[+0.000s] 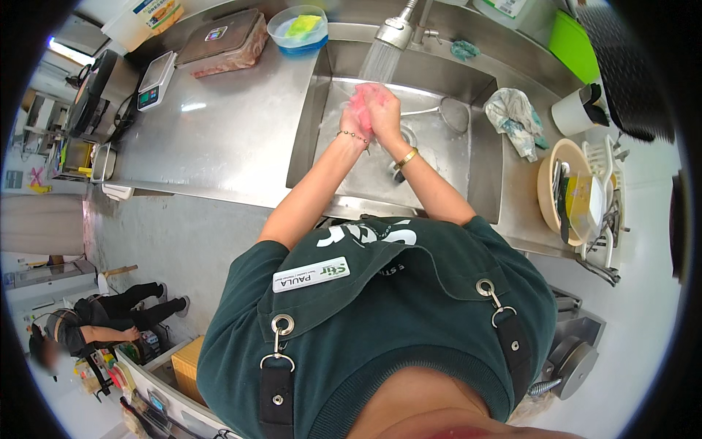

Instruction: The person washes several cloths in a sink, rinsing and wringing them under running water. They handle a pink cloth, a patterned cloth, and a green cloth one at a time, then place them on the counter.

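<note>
My left hand [352, 125], with a beaded bracelet at the wrist, and my right hand [387, 122], with a gold bracelet, are pressed together around a soft pink cloth or sponge [361, 105]. They are over the stainless steel sink [351, 170], just below a spray tap head [395, 33]. Water [379, 60] streams from the tap towards my fingers. A wire strainer [454, 114] lies in the basin to the right, its handle pointing at my right hand. Beneath my right wrist, a small dark object [398, 175] is partly hidden.
On the left counter stand a round tub with a yellow-green sponge [303, 25], a lidded container [225, 41] and a digital scale [156, 82]. Right of the sink lie a crumpled cloth [513, 118] and a beige bowl of utensils [567, 153]. Another person [104, 318] stands farther off at left.
</note>
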Demonstrator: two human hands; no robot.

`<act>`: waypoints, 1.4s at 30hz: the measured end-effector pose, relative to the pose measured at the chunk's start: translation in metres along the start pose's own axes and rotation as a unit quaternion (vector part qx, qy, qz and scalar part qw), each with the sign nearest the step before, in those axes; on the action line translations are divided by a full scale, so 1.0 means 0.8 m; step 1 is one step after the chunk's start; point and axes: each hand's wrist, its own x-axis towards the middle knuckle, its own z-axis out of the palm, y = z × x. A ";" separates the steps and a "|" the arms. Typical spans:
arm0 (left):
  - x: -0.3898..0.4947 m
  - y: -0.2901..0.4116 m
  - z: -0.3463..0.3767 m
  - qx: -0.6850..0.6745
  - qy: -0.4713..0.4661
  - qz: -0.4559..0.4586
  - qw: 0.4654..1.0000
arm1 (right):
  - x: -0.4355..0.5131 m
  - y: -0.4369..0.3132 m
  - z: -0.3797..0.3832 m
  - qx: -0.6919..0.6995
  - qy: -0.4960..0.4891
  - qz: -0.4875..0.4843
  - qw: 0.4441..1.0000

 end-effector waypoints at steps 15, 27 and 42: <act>-0.018 0.008 0.004 0.787 0.307 0.167 0.509 | 0.018 0.010 -0.033 0.159 -0.083 0.157 0.971; -0.061 0.035 0.110 0.716 0.141 0.077 0.679 | -0.010 0.034 -0.066 -0.180 -0.355 0.121 0.909; -0.099 0.013 0.056 0.710 0.175 -0.032 0.681 | 0.011 -0.006 -0.031 -0.056 -0.184 0.169 0.967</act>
